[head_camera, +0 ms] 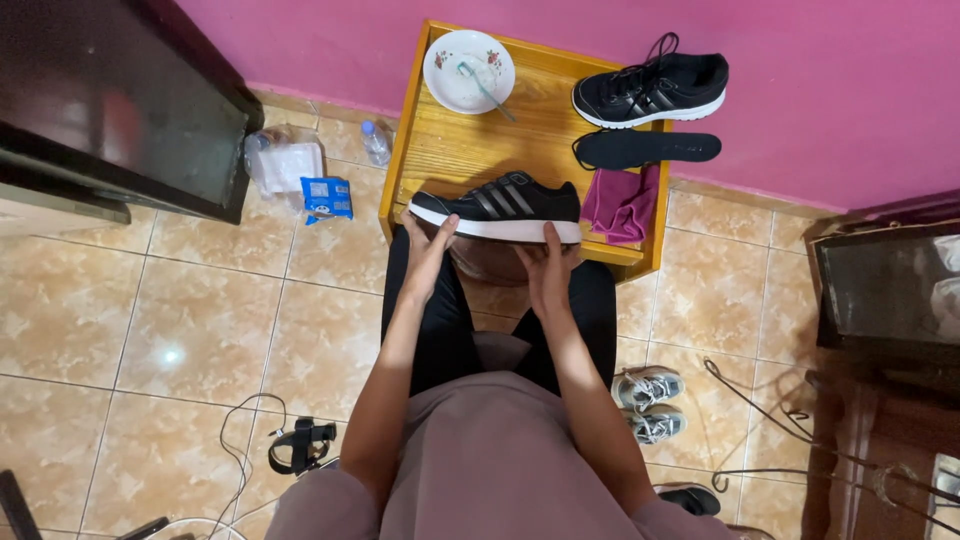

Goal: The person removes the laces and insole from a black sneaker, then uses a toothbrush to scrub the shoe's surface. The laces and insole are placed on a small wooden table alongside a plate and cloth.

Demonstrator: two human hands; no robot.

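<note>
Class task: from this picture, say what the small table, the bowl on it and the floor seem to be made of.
Small orange-brown table: likely varnished wood, with visible grain and sheen. Round white bowl: probably glazed ceramic, glossy with painted flowers. Beige marbled floor: glazed tile, with grout lines and a light reflection.

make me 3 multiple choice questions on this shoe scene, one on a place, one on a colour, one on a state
1. Where does the white bowl stand?
A. at the far left corner of the wooden table
B. on the floor tiles
C. on the pink cloth

2. What colour is the cloth beside the held shoe?
A. yellow
B. magenta pink
C. white

3. How is the black striped shoe held?
A. by the left hand alone
B. by no hand
C. between the left hand and the right hand

Answers: 1 A, the bowl sits on the table top by the wall. 2 B, the folded cloth is magenta. 3 C, both hands grip its sole.
</note>
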